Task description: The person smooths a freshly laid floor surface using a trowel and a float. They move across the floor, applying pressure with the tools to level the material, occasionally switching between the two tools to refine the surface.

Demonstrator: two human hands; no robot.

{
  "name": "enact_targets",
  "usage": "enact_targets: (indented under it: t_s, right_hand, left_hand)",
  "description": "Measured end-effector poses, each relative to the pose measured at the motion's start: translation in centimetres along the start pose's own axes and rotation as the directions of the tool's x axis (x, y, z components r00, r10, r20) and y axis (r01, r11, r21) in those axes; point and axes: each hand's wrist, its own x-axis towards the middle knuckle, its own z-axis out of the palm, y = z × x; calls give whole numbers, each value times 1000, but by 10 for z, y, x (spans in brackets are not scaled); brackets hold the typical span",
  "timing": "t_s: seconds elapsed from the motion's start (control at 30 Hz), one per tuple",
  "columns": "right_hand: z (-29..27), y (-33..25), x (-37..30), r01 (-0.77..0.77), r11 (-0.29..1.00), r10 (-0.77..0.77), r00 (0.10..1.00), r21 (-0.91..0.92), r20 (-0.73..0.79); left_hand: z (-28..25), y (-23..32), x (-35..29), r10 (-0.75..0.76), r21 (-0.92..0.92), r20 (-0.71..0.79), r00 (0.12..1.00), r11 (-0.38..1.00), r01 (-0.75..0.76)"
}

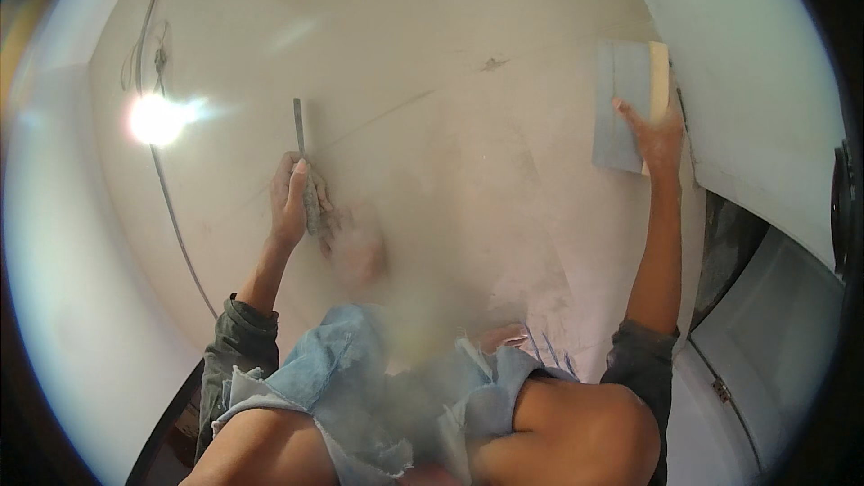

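Note:
My left hand (288, 198) is closed around a putty-crusted scraper (299, 126), whose dark narrow blade points away from me and looks edge-on. Pale smears coat its lower part beside my fingers. At the far right, my right hand (663, 139) grips a wide putty knife (623, 108) by its pale yellow back edge. The thumb lies on its flat grey blade, close to the white wall panel. Between my left hand and my knees, a blurred pale patch makes the surface hard to read.
A glowing bulb (160, 120) hangs on a dark cable (173, 220) at the left. The beige surface (468, 153) in front has a dark line and a small rough mark (493, 63). My bent knees in torn jeans (333, 351) fill the near side. A dark gap (733, 229) opens at the right.

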Motion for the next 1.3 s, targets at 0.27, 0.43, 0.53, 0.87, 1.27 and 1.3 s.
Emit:
enact_targets:
  t_s: [0.27,0.43,0.53,0.87,1.27,1.3]
  right_hand:
    - [36,-54,-2,95,959,-119,990,-266,-73]
    - [61,-24,-19,482,714,-574,818,-508,-31]
    - [24,-29,2,34,987,-40,999,-156,-33]
    - [3,-9,-37,-66,991,58,996,-118,-73]
    - [-30,69,-92,242,849,-271,963,-469,7]
    - [-25,76,-101,319,822,-333,941,-472,56]
  left_hand:
    - [-8,-7,-4,52,50,-19,998,997,-51]
    - [-9,-9,-2,31,-37,-4,1000,999,-31]
    - [-8,-1,-4,74,24,26,997,997,-74]
    - [-8,-12,-5,108,-4,-6,994,994,-108]
    - [3,-4,10,163,-38,-3,987,986,-163]
    - [3,-5,8,156,-36,-16,988,987,-157]
